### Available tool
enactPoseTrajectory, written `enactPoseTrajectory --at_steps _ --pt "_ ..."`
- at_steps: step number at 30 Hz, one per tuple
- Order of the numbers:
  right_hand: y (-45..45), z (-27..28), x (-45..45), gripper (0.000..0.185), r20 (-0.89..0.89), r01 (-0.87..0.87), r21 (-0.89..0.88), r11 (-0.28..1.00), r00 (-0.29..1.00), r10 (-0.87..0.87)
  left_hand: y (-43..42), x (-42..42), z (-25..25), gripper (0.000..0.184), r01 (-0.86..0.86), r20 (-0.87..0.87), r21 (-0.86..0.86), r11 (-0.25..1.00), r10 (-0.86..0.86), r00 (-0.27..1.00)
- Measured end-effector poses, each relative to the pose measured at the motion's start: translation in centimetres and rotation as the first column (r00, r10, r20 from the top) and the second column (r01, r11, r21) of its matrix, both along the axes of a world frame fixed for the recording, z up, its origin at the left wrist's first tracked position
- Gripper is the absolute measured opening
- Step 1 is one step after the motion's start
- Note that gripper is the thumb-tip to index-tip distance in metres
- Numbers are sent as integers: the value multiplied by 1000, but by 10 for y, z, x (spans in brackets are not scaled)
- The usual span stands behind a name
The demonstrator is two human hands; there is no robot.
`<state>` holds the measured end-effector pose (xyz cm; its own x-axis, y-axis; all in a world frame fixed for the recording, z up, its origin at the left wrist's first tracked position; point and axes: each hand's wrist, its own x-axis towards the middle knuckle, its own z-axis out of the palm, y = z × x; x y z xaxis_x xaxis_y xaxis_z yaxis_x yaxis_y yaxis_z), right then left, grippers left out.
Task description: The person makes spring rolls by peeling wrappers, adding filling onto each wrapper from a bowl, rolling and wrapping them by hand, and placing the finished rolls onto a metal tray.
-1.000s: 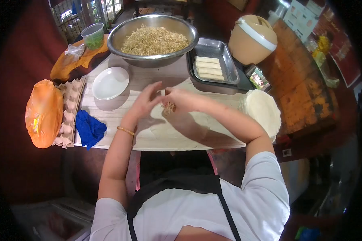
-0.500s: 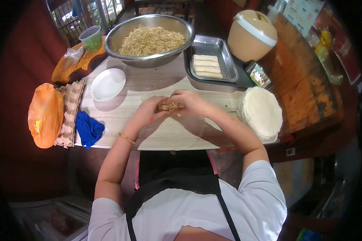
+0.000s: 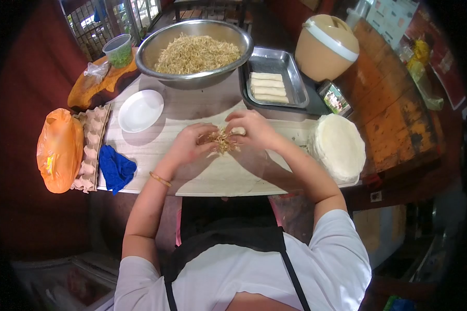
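While the left hand (image 3: pixel 192 144) curves round one side of a small heap of bean sprouts (image 3: pixel 223 141) and the right hand (image 3: pixel 254 129) arches over the other, the heap lies loose on the pale tabletop (image 3: pixel 179 94), in front of the person's black apron (image 3: pixel 228 248). On each hand the thumb stands apart from the fingers, with sprouts showing in the space between the two palms; both hands seem to touch the heap's edges, though how firmly the fingertips press on the strands I cannot tell. A gold-toned bracelet (image 3: pixel 160 179) circles the left wrist. Beyond the hands sits a wide stainless-steel bowl (image 3: pixel 192 79) piled with more sprouts, and beside it a metal tray (image 3: pixel 273 62) bearing a row of pale rolls (image 3: pixel 268 87). Near the tray's corner a phone (image 3: pixel 335 98) leans with its screen lit, just below a beige-and-white lidded cooler (image 3: pixel 324 52), and by the right forearm rises a stack of round white wrappers (image 3: pixel 339 145). Toward the person's left lie a white plate (image 3: pixel 141 110), a crumpled blue cloth (image 3: pixel 117 167), a cardboard egg tray (image 3: pixel 92 137) touching an orange plastic bag (image 3: pixel 60 150), and a wooden board (image 3: pixel 84 92) holding a clear tub of chopped greens (image 3: pixel 119 56)
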<state>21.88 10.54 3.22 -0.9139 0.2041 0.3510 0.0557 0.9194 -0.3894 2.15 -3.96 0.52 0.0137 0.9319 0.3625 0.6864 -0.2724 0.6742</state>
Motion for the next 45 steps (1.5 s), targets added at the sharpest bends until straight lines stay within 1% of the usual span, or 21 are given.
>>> enactPoseTrajectory --at_steps 4,6,9,11,12,14,15,17,20,22,24,25,27,31,33,34,36,37,41,43,45 --pt "18 45 -26 16 -104 -15 -23 1000 995 12 11 -11 5 30 -18 108 101 995 7 994" --pt "30 66 -53 20 -121 -26 -23 999 992 23 16 -13 4 25 -128 183 167 978 97 978" --pt "50 86 -111 19 -201 108 60 992 975 -94 18 -27 -19 20 -255 137 212 944 229 964" --pt "77 74 -156 28 -170 242 162 957 962 -215 13 -33 -20 18 -306 137 217 927 281 950" --pt "90 64 -175 28 -178 238 165 957 962 -208 11 -37 -19 16 -353 136 221 909 329 934" --pt "110 49 -207 36 38 291 300 909 948 -316 9 -42 -19 16 -379 125 217 899 360 925" --pt "112 52 -215 36 26 289 303 908 950 -312 9 -43 -20 15 -403 120 205 892 386 915" --pt "117 58 -225 39 488 149 196 969 842 -228 11 -45 -22 15 -389 131 217 895 369 920" --pt "132 51 -233 26 412 123 216 969 888 -204 14 -44 -24 16 -370 159 228 901 341 927" --pt "139 58 -230 25 463 67 188 980 874 -149 16 -42 -21 16 -322 146 234 917 295 944" --pt "142 65 -226 21 352 5 251 968 931 -96 16 -40 -18 16 -315 146 225 922 288 947" --pt "142 68 -222 21 358 4 254 967 929 -98 16 -39 -17 16 -310 137 214 926 286 948" --pt "138 81 -217 25 378 105 59 993 918 -120 16 -40 -17 17 -303 139 218 928 278 951" --pt "121 85 -216 31 493 203 79 976 843 -215 13 -41 -14 18 -320 120 208 924 301 946" --pt "118 61 -213 38 246 154 261 953 944 -220 15 -41 -17 18 -322 134 198 926 300 945" --pt "122 54 -216 38 241 154 264 952 945 -220 16 -41 -20 19 -323 147 187 928 299 943" --pt "126 50 -224 41 453 206 111 972 860 -234 18 -42 -23 19 -317 154 194 928 291 944" --pt "127 50 -224 40 408 187 193 963 877 -253 18 -43 -25 19 -310 165 195 930 281 945" --pt "135 66 -222 38 491 249 113 962 828 -272 16 -43 -22 20 -316 169 147 937 291 942" --pt "139 64 -219 36 290 127 221 967 938 -190 16 -42 -22 21 -311 185 157 938 281 942" --pt "141 65 -219 36 304 135 217 967 932 -198 16 -43 -22 22 -304 171 153 940 278 945"
